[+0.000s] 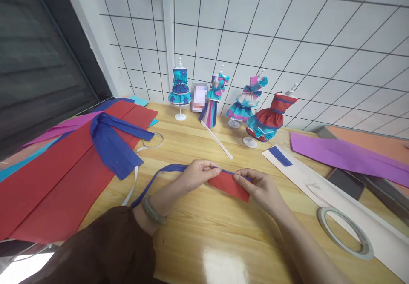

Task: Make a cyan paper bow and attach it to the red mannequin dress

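A small red paper piece (pixel 229 185) hangs between my hands above the wooden table, with a narrow blue paper strip (pixel 172 167) along its top edge. My left hand (pixel 200 175) pinches the strip and the red piece at the upper left corner. At the upper right corner my right hand (pixel 255 184) pinches the same two between thumb and fingers. The strip's long loose end trails left, passing behind my left wrist. How the strip and the red piece are joined is hidden by my fingers.
Several mini dress forms in paper dresses, such as a red and blue dress (pixel 270 116), stand at the back. Red paper sheets (pixel 64 169) and a folded blue strip (pixel 115 143) lie left. At right are white paper (pixel 306 182), a tape roll (pixel 345 233) and purple paper (pixel 345 154).
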Demonstrator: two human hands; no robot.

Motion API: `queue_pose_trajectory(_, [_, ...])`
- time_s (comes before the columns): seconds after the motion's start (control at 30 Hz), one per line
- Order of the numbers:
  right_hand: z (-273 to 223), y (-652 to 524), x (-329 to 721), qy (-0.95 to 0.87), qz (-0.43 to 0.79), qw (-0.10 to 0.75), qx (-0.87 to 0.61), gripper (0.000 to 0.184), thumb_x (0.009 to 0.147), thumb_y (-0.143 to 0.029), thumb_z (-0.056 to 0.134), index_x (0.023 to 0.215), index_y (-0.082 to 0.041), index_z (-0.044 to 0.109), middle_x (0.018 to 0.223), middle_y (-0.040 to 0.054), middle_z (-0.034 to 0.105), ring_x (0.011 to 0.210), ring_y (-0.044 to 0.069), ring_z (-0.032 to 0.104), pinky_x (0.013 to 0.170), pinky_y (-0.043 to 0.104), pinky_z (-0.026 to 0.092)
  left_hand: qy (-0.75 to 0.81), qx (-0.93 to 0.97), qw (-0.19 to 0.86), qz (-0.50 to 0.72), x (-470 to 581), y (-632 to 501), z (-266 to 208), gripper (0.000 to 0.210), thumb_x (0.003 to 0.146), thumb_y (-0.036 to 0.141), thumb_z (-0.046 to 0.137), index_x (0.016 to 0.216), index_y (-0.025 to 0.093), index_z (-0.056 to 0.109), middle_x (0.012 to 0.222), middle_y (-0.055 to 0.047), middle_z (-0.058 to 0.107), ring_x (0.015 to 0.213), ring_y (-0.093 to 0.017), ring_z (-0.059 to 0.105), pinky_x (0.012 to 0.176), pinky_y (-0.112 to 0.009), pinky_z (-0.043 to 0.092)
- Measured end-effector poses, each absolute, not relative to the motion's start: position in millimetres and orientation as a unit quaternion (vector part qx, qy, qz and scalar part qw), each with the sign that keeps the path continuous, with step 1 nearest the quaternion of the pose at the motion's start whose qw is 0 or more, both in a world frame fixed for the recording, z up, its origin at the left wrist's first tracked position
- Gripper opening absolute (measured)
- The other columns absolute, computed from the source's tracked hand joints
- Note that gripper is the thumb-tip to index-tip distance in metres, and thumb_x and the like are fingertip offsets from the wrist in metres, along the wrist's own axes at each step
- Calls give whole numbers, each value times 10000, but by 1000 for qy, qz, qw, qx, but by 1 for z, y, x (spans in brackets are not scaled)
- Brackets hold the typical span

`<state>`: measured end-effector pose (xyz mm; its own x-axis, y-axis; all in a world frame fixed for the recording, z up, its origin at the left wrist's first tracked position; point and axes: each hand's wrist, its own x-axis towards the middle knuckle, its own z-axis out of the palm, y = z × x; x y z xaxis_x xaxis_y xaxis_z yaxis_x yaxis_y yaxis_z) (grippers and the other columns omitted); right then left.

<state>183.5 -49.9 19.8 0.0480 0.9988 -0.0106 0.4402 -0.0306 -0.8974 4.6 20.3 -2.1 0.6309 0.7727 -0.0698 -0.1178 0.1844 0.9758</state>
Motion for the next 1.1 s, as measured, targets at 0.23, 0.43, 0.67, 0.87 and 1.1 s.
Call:
queue_pose_trajectory(0.23, [15, -52, 190, -723, -10, 386, -573, 124, 826, -238, 499, 851, -215, 618, 815, 82, 597, 762, 216, 538, 673, 352, 421, 362, 498, 714, 334, 0, 20, 1, 474, 699, 584, 491, 671, 121, 590, 626, -42, 594, 542, -117, 540, 509, -222, 408])
queue_pose_trajectory(0.43, [17, -57, 190, -815, -168, 334, -443, 271, 795, -99, 534, 1022, -235, 592, 912, 87, 606, 861, 225, 523, 700, 374, 399, 194, 293, 931, 98, -3, 17, 4, 792, 657, 749, 304, 850, 50, 623, 792, -156, 655, 704, -190, 610, 636, -276, 449])
queue_pose_trajectory(0.67, [18, -59, 189, -856, -178, 290, -389, 296, 831, -113, 482, 1092, -218, 576, 948, 105, 621, 899, 238, 514, 728, 403, 418, 201, 360, 891, 189, -5, 14, 9, 210, 692, 270, 646, 827, 111, 618, 727, -61, 646, 633, -116, 596, 633, -235, 441])
queue_pose_trajectory(0.87, [15, -55, 185, -776, -90, 392, -486, 451, 760, -209, 609, 1195, -255, 498, 1099, 111, 567, 1002, 269, 509, 821, 457, 393, 240, 452, 805, 298, -2, 14, 9, 259, 690, 251, 650, 901, 105, 617, 758, -75, 645, 640, -112, 600, 626, -231, 452])
queue_pose_trajectory(1.1, [10, -47, 176, -402, 512, 528, -545, 374, 793, -443, 524, 1066, -190, 562, 1042, 101, 633, 902, 234, 609, 713, 330, 477, 300, 554, 658, 413, 9, 12, 0, 290, 672, 283, 653, 902, 111, 614, 756, -71, 652, 634, -143, 607, 592, -250, 473])
